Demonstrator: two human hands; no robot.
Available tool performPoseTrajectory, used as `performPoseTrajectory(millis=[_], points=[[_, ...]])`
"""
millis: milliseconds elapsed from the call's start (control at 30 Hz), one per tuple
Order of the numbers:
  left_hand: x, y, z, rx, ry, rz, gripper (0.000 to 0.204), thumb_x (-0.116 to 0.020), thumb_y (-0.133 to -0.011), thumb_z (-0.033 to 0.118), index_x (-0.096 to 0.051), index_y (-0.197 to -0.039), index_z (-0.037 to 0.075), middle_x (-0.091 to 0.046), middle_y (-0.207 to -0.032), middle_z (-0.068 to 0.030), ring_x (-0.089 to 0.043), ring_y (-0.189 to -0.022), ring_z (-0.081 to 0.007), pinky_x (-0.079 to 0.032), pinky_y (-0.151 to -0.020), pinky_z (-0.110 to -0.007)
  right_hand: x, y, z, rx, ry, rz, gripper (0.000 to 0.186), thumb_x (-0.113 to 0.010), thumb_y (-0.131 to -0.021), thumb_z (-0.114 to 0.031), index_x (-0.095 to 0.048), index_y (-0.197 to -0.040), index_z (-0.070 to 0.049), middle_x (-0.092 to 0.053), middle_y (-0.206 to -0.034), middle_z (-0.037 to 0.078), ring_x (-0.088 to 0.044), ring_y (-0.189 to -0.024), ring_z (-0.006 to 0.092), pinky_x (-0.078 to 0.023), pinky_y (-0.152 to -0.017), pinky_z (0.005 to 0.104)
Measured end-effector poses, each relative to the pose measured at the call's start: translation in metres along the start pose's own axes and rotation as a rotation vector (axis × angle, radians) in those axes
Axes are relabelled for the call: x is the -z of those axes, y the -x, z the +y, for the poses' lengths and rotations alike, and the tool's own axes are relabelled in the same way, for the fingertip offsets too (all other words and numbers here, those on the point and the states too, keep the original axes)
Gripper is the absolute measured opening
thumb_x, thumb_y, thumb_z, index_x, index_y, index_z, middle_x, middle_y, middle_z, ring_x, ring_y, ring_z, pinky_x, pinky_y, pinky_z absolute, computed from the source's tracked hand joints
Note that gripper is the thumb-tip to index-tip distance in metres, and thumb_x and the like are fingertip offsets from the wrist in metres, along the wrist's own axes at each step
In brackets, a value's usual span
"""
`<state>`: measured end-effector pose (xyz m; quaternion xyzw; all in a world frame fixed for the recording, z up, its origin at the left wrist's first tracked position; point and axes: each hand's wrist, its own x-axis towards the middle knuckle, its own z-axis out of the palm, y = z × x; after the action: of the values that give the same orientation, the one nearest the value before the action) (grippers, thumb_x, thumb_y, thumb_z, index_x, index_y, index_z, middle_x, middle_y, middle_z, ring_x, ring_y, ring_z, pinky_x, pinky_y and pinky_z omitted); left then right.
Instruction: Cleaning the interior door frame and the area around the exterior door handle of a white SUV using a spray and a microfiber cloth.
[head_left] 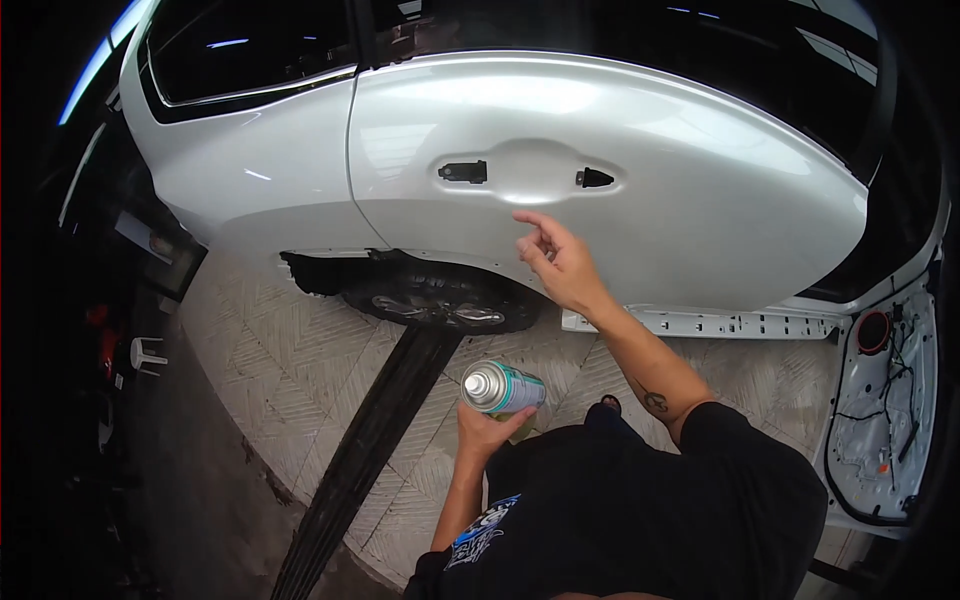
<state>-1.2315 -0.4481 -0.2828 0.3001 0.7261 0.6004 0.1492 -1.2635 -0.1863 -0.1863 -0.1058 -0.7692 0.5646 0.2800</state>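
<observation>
My left hand (pixel 487 430) is wrapped round an aerosol can (pixel 505 387) with a silver top, a pale nozzle and a teal-and-white body. The can is tilted, its nozzle end toward the upper left. My right hand (pixel 562 262) is raised in front of a silver-white car door (pixel 690 235), just below its handle recess. The index finger points out to the left and the other fingers are loosely bent; nothing shows between them. Whether a fingertip touches the panel I cannot tell. The outer handle is off, leaving two dark openings, the left opening (pixel 463 172) and the right opening (pixel 596 178).
Beneath the door sits the car's wheel (pixel 445 300). A long dark strip (pixel 375 440) runs from it across the patterned floor (pixel 270 350). On the right stands an opened front door (pixel 885 410) with its inner wiring bare. A white stool (pixel 147 353) stands far left.
</observation>
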Motion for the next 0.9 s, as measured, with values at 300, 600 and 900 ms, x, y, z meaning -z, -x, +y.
performPoseTrajectory(millis=[300,600,900], points=[[0.115,-0.031,-0.039,-0.078,-0.106,-0.108,0.057,-0.095,-0.068,0.033,-0.072,-0.11,0.002,-0.075,-0.106,-0.0144,-0.074,-0.098,-0.0278,-0.057,-0.087,-0.039,-0.036,-0.094,-0.058,0.221,1.648,-0.345,0.046,-0.055,-0.095,-0.014,-0.06,-0.14,-0.005,-0.072,-0.087,0.008,-0.07,-0.08,0.0232,-0.048,-0.067,0.0388],[0.117,-0.02,-0.064,-0.046,-0.119,-0.102,0.068,-0.095,-0.067,0.04,-0.069,-0.119,0.004,-0.072,-0.11,-0.0151,-0.072,-0.101,-0.0328,-0.056,-0.089,-0.042,-0.067,-0.125,-0.083,0.346,2.414,-1.004,0.048,-0.056,-0.094,-0.016,-0.06,-0.14,0.0,-0.067,-0.086,0.008,-0.063,-0.074,0.0218,-0.046,-0.067,0.0444],[0.14,0.025,-0.071,0.013,-0.038,0.001,0.068,-0.096,-0.066,0.039,-0.07,-0.118,0.004,-0.074,-0.109,-0.0149,-0.073,-0.102,-0.0312,-0.057,-0.089,-0.041,-0.045,-0.12,-0.046,0.499,2.168,-0.593,0.039,-0.054,-0.095,-0.017,-0.065,-0.126,0.006,-0.068,-0.078,0.005,-0.066,-0.075,0.0184,-0.042,-0.061,0.0348]])
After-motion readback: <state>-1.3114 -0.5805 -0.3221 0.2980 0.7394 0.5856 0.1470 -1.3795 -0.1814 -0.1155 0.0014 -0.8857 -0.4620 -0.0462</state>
